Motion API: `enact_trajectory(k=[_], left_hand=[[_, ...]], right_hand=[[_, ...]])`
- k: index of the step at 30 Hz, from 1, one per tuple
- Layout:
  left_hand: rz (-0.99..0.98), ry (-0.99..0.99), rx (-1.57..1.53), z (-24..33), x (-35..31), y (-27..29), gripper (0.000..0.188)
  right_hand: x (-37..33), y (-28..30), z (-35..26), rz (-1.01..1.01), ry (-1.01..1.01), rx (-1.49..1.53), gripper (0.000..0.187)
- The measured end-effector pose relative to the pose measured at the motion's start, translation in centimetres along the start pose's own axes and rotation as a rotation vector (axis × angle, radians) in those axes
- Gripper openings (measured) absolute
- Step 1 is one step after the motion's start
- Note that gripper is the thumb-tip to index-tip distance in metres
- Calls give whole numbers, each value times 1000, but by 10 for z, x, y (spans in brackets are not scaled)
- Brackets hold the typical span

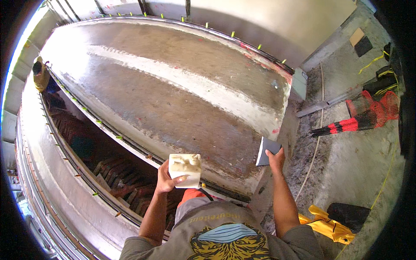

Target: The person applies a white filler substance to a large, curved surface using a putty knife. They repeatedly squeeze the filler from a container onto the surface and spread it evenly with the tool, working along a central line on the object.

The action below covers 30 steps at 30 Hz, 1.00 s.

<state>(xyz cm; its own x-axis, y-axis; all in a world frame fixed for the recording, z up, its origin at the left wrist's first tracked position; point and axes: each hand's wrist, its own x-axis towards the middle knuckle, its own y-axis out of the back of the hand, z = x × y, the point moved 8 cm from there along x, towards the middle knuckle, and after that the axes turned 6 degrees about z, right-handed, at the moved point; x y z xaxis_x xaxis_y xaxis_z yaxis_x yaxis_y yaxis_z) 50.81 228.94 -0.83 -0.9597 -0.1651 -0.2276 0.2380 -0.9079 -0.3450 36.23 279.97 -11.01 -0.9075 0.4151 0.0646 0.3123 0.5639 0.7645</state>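
My left hand (164, 178) is closed round a squarish cream-coloured tub (192, 177), its thumb lying across the front. Pale, lumpy paste-like stuff shows in the tub's upper part. In my right hand (276, 159) is a flat dark grey spreader-like plate (267, 147), pinched at its right side; its left edge is whitish. The plate is over the near right corner of a long panel (182, 104) with a worn brown-grey surface and a pale band along it. The tub is above the panel's near edge. Whether the plate touches the panel, I cannot tell.
Yellow-green pegs (233, 34) line the panel's far rim. A dark gap holding stacked slats (130, 190) separates it from a second pale panel (56, 173). Right, on the concrete floor, are red-and-black netting (368, 112), yellow cloth (327, 225) and a thin hose (310, 167).
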Motion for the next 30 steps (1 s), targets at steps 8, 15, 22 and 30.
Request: enact_trajectory(k=[8,15,22,30], left_hand=[[22,2,41,-13,-2,22,80],[108,-70,46,-6,-16,36,79],[310,-108,-67,-12,-49,27,81],[562,-178,-30,-40,-124,-15,86]], right_hand=[[-71,-50,-96,-785,276,-309,85],[18,-63,-153,-684,444,-375,85],[-91,-118,-204,-1038,749,-238,83],[85,-115,-188,-625,652,-84,68]])
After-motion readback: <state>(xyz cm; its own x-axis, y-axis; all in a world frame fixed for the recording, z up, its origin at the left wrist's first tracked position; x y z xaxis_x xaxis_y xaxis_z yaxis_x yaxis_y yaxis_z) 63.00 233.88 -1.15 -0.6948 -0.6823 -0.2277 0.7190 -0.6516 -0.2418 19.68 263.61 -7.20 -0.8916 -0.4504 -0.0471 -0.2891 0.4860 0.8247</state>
